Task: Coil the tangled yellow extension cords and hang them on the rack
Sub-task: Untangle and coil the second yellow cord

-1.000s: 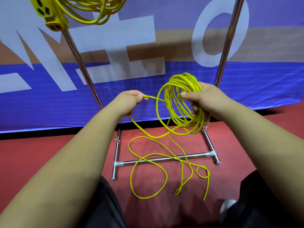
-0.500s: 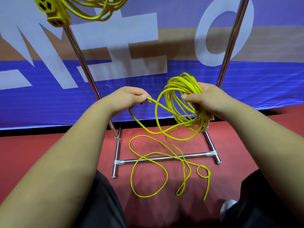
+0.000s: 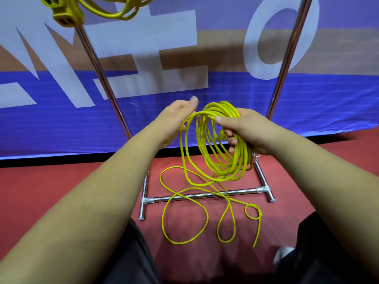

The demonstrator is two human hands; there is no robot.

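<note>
Nearest, on the red floor between the person's dark-trousered knees, the uncoiled length of the thin yellow extension cord [image 3: 162, 220] lies in slack loops, with one small ring near its free end. It crosses the chrome base bar [image 3: 242, 191] of the metal rack [image 3: 287, 58]. That is where I judge the trouble lies. If it is pulled up fast, the small ring could tighten into a kink. A loop could also catch on the base bar and tug the rack (it looks light). Uneven turns might also spring apart once hung.

Above, the right hand [image 3: 246, 128] grips the gathered coil [image 3: 241, 160] of many turns, fingers curled through it and thumb clamped over the top, so the coil hangs below and left of the palm. The left hand [image 3: 174, 117], just beside it, pinches a single strand at the crest of a new turn, close to the coil's top. From there the strand runs down toward the floor loops.

Farthest, at top left, a second yellow cord [image 3: 114, 9] with a blocky yellow socket end [image 3: 67, 15] already hangs on the rack, against a blue, white-lettered banner [image 3: 205, 99].
</note>
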